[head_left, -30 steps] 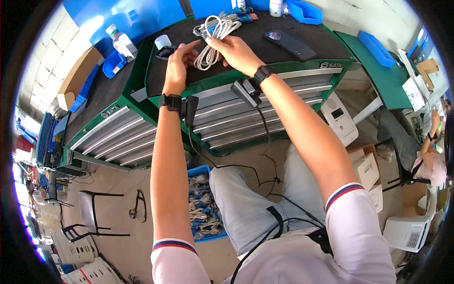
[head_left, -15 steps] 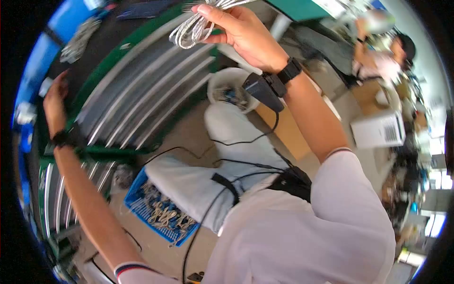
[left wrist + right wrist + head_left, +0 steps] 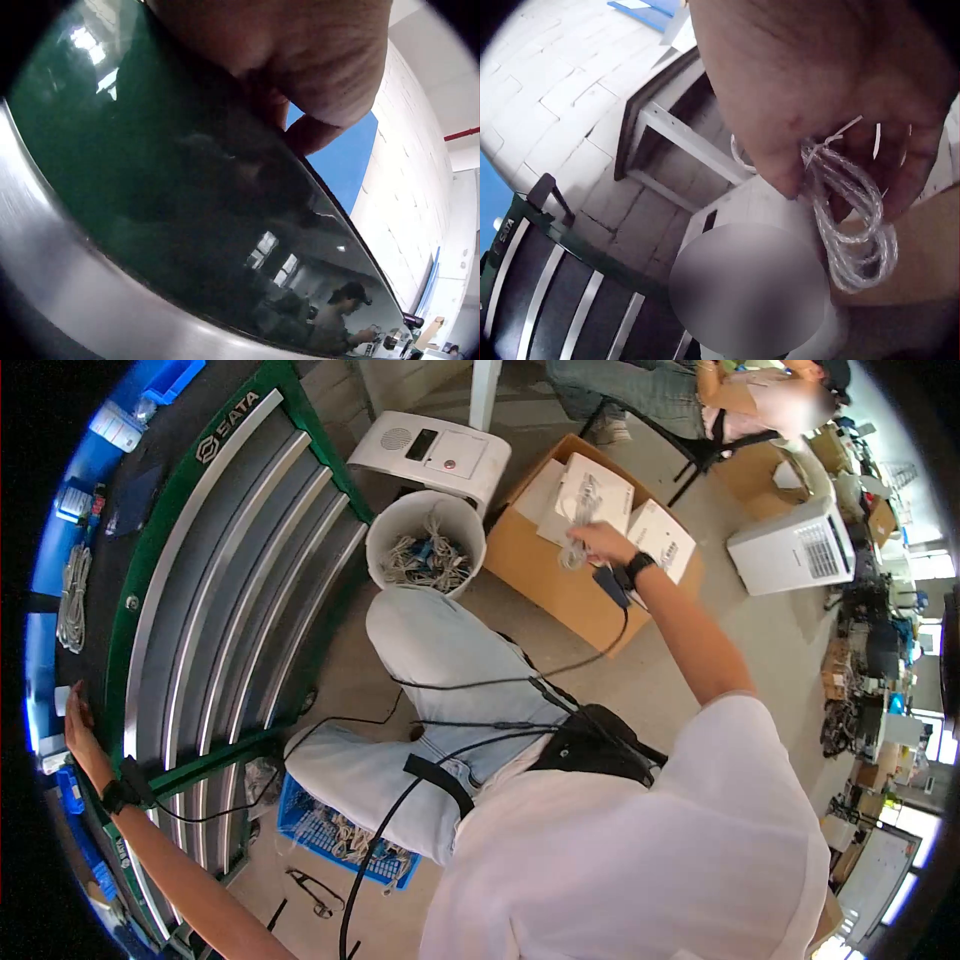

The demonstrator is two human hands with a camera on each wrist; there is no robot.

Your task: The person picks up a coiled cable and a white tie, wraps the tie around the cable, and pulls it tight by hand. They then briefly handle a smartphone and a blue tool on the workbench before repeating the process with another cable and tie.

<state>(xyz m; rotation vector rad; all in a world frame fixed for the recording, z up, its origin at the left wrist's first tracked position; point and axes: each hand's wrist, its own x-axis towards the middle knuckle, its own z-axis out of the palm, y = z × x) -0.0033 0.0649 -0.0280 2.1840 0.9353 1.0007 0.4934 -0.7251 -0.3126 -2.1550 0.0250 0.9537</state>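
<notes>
My right hand (image 3: 605, 544) grips a coiled light cable (image 3: 572, 552) above an open cardboard box (image 3: 560, 592) that holds white boxes (image 3: 595, 495). In the right wrist view the clear, braided loops (image 3: 859, 240) hang below the curled fingers of the hand (image 3: 832, 97). At the far left, my left hand (image 3: 86, 745) rests on the edge of the green tool cabinet's top (image 3: 130, 550), beside a small white object (image 3: 62, 701). The left wrist view shows that hand (image 3: 292, 60) at the cabinet's glossy green edge (image 3: 150, 165). Another cable bundle (image 3: 74, 598) lies on the cabinet top.
A white bin (image 3: 375, 550) with cables stands between the cabinet and the cardboard box, next to a white appliance (image 3: 440, 455). A blue basket (image 3: 300, 825) of cables is by my legs. Black cords (image 3: 470, 685) cross my lap. A person (image 3: 760, 405) sits at the upper right.
My right hand has carried the coil from the cabinet to over the cardboard box. My left hand has come away from the coil to the cabinet's edge. The head view has turned right.
</notes>
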